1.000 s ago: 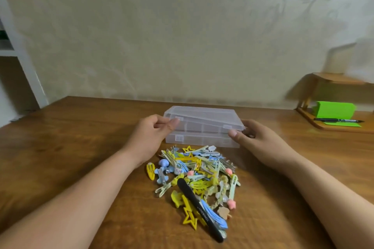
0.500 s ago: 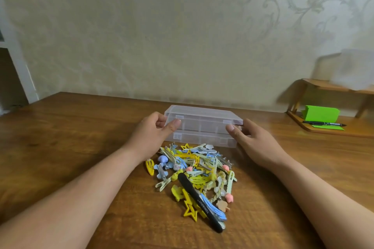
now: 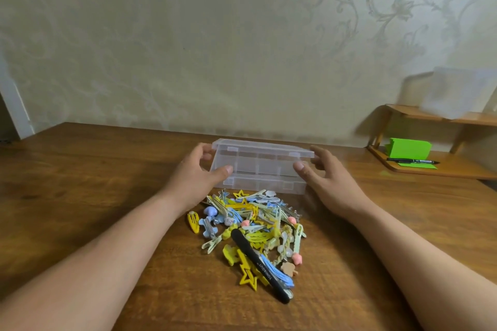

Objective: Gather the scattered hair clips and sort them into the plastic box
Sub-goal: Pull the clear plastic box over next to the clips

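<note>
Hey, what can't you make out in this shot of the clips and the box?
Head view only.
Contents of the plastic box: frosted walls and the half-raised lid blur them.
Lowest hair clips: buried under the pile.
Pale object on the shelf: blurred.
Print on the black pen: too small.

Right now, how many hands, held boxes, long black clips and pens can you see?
hands: 2, the left hand and the right hand
plastic box, held by both: 1
long black clip: 1
pen: 1
total: 5
</note>
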### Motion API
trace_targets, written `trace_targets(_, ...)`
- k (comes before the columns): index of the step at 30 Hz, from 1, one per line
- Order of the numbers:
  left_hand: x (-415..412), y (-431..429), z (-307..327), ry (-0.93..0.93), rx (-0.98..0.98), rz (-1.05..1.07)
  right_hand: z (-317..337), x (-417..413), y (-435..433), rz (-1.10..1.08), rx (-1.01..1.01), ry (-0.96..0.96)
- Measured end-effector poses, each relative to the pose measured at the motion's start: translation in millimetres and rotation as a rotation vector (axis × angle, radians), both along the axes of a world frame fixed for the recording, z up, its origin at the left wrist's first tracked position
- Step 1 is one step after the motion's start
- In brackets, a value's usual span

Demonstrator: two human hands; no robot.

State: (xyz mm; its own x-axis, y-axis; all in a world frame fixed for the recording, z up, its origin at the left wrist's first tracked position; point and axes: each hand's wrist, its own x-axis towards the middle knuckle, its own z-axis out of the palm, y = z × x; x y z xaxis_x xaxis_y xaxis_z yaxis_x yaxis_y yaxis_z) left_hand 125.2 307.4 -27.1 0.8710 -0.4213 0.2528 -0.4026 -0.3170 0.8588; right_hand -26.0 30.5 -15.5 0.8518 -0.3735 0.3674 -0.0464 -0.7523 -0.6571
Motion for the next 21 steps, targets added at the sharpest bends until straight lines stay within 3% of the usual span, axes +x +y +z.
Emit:
trace_targets(7, 3.2, -2.2, -6.7, -0.004, 0.095, 0.003, 39.0, 38.1, -15.8, 0.012, -0.013, -0.031)
trace_targets(12, 3.8, -2.1, -7.9, -0.008, 0.096, 0.015, 52.0, 91.6, -31.6, -0.036, 0.243, -0.062)
trace_targets(15, 3.4, -1.6, -8.2, -0.003, 0.081, 0.019, 34.8, 113.0, -39.4, -0.072, 0.409, 0.020)
trace_targets(21, 0.7, -4.1, -6.3, 0.000, 0.085, 0.035, 5.4, 125.9, -54.9, -0.145, 0.452, 0.081)
